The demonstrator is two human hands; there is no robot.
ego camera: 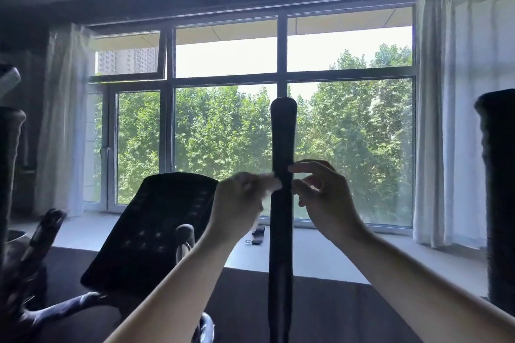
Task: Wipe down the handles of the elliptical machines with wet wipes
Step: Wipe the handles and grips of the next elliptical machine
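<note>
a: where's the wipe?

b: in the left hand, a pale, blurred wet wipe pinched in curled fingers and pressed against the left side of the upright handle, about halfway up its dark padded part.

a: and the right hand?

b: just right of the handle, fingers bent, fingertips at the handle's edge. i can't tell whether that grip is clamped on an end of the wipe or just steadying the bar. my guess is it's there to bring the wipe around the far side.

a: anything else nearby?

b: the console sits lower left, another padded handle at the far right, and a small dark object on the windowsill beyond.
</note>
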